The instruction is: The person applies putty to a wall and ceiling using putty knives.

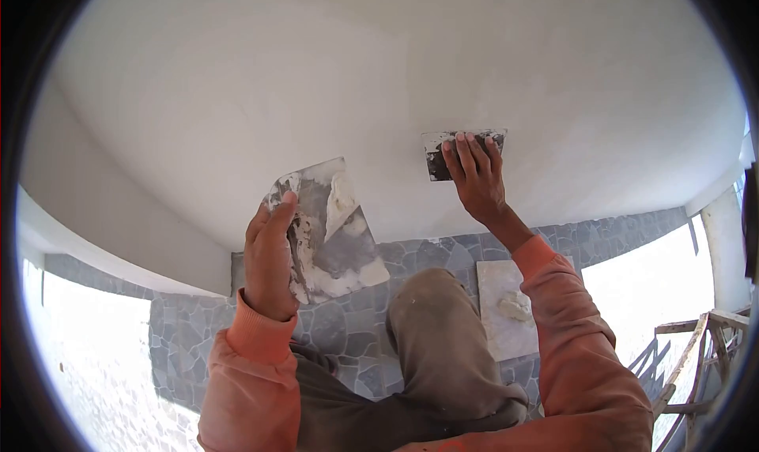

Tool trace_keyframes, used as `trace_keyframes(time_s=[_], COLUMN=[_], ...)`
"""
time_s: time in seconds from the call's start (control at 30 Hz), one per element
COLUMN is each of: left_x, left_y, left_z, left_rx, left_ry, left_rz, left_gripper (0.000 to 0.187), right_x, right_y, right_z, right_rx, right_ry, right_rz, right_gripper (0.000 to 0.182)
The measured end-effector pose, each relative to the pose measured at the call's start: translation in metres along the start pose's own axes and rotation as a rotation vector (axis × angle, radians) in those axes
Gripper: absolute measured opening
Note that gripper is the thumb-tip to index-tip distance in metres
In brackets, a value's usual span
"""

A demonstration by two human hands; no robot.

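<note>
My left hand [271,254] grips the edge of a flat plaster hawk [348,246], thumb on top. White putty [341,202] is smeared over its grey face, thickest along the lower edge and near the upper right. Higher up on the right, my right hand [479,179] holds a wide putty knife [437,166] with its fingers spread across the dark blade. The blade lies against the pale wall [379,80], and white putty coats its upper edge. The knife's handle, if any, is hidden under my palm.
On the grey stone-patterned floor [427,254] lies a pale board [496,333] with a lump of putty [516,306], right of my bent knee [439,318]. A wooden frame [696,357] stands at the far right. A curved wall [142,191] runs along the left.
</note>
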State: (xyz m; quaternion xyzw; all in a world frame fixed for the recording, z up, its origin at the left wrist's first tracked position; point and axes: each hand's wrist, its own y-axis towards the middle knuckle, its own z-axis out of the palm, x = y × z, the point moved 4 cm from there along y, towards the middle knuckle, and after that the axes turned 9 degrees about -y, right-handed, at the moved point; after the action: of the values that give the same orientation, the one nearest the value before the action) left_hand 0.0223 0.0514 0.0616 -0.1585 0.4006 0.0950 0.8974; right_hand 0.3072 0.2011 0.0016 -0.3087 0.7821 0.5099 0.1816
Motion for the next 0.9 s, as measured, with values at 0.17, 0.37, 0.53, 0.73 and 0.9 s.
trace_keyframes(time_s=[0.17,0.37,0.53,0.73,0.9], left_x=[0.001,0.002,0.012,0.012,0.008], left_y=[0.0,0.001,0.006,0.009,-0.001], left_z=[0.003,-0.001,-0.002,-0.004,0.005], left_rx=[0.021,0.052,0.054,0.092,0.093], left_ry=[0.035,0.042,0.049,-0.019,-0.056], left_rz=[-0.004,-0.018,-0.094,-0.172,-0.148], left_gripper=[0.024,0.025,0.026,0.025,0.025], right_x=[0.017,-0.014,-0.021,-0.002,0.008], right_y=[-0.02,0.008,0.041,0.119,0.127], right_z=[-0.016,-0.1,-0.133,-0.173,-0.186], right_rx=[0.203,0.522,0.58,0.226,0.161], right_ry=[0.196,1.152,1.372,1.272,0.996], right_rz=[0.057,0.642,0.746,0.014,-0.346], right_gripper=[0.051,0.037,0.028,0.056,0.056])
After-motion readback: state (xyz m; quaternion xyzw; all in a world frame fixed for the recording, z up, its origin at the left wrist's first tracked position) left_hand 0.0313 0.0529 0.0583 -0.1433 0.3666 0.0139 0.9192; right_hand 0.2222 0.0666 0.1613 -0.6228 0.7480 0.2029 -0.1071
